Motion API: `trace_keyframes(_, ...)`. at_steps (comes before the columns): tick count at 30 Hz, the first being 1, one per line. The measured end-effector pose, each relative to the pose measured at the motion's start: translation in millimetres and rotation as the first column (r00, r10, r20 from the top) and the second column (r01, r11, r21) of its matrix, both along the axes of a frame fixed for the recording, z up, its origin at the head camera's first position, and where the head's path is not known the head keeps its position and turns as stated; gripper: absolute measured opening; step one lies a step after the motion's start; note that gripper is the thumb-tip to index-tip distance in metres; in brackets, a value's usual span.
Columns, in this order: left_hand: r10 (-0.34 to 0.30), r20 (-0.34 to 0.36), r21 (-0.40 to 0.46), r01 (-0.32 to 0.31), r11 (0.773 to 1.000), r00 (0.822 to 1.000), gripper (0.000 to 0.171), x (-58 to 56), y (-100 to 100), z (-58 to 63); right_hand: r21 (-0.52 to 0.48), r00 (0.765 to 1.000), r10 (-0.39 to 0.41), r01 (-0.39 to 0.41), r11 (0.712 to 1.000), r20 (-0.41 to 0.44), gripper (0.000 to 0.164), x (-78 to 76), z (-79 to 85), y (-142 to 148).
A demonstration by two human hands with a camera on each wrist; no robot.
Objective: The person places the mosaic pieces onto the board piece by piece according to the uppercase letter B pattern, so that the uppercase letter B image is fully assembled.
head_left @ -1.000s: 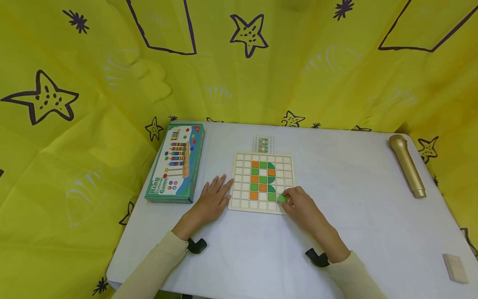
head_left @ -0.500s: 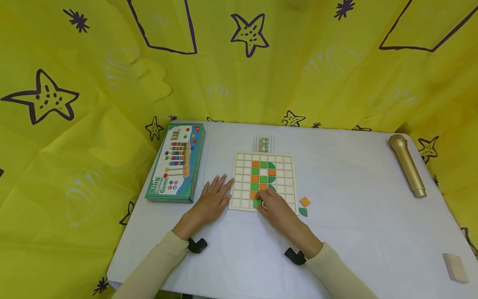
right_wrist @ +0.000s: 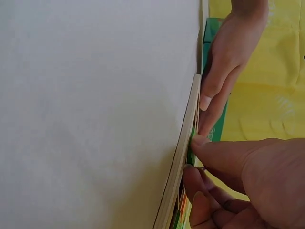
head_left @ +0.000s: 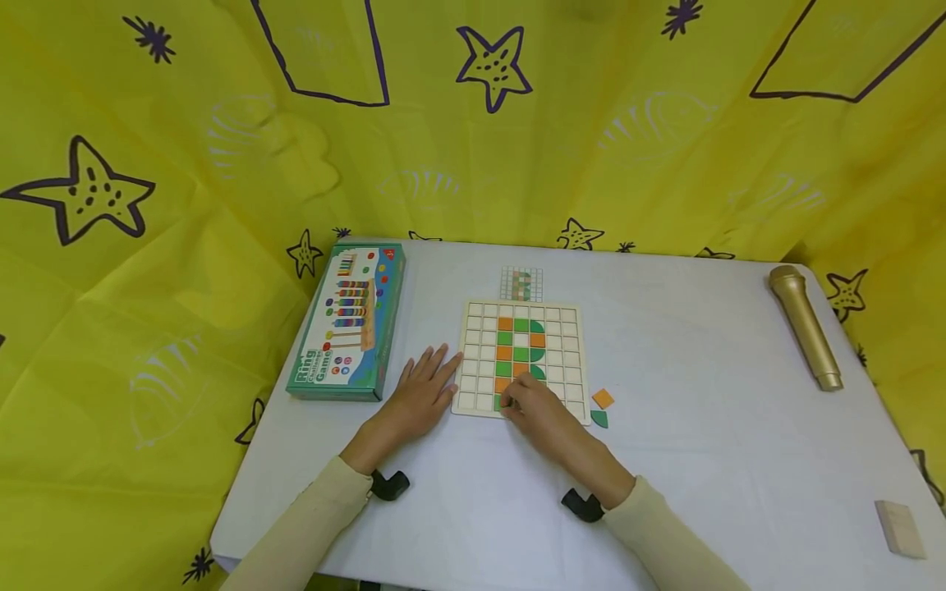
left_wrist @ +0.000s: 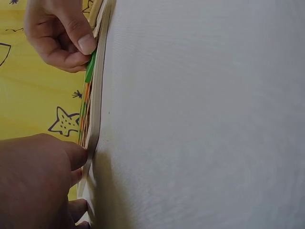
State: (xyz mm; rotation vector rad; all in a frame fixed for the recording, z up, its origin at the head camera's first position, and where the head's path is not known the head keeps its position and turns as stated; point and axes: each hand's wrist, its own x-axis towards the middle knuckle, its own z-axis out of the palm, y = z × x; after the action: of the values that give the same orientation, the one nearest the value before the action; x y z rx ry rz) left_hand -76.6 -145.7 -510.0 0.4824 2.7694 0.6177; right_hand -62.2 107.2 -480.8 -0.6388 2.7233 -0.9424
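Note:
A wooden grid board (head_left: 569,377) lies mid-table, with orange and green tiles laid in its cells in the form of a letter R. My right hand (head_left: 543,417) pinches a green square tile (left_wrist: 89,70) between thumb and fingers. The tile sits low at the cell beneath the R's left column, partly covered by the fingers in the head view. My left hand (head_left: 417,398) lies palm down beside the board, its fingers spread and fingertips at the board's left edge. Right of the board lie an orange square tile (head_left: 603,399) and a dark green rounded tile (head_left: 599,419).
A printed pattern card (head_left: 507,283) lies behind the board. To the left is a green Ring Game box (head_left: 343,320). A gold microphone (head_left: 805,328) lies at the far right, and a small pale wooden block (head_left: 900,529) near the right front edge.
From the board's lower right edge, my right hand has carried the green tile left to the bottom of the R's left column. The two loose tiles came into sight. My left hand stayed still.

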Motion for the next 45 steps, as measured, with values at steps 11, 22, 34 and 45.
trace_keyframes(11,0.006,0.004,0.011,-0.006,1.0,1.0,0.059,1.2,-0.2,1.4,-0.039,0.989,0.095,-0.099,0.994,-0.114,0.01,0.3,-6.0,10.8)
trace_keyframes(22,0.012,0.001,0.022,-0.012,1.0,1.0,0.06,0.8,-0.8,0.3,-0.008,0.995,0.054,-0.055,0.998,-0.08,0.013,0.9,-0.2,25.8)
trace_keyframes(34,0.012,0.011,0.014,-0.012,1.0,1.0,0.06,3.8,-1.2,4.0,0.16,0.958,-0.28,0.267,0.95,0.066,0.034,-13.3,19.0,104.8)
trace_keyframes(45,0.015,0.016,0.024,-0.015,1.0,1.0,0.06,2.0,1.1,4.2,0.162,0.958,-0.25,0.227,0.96,0.141,0.026,-14.2,16.3,139.5)
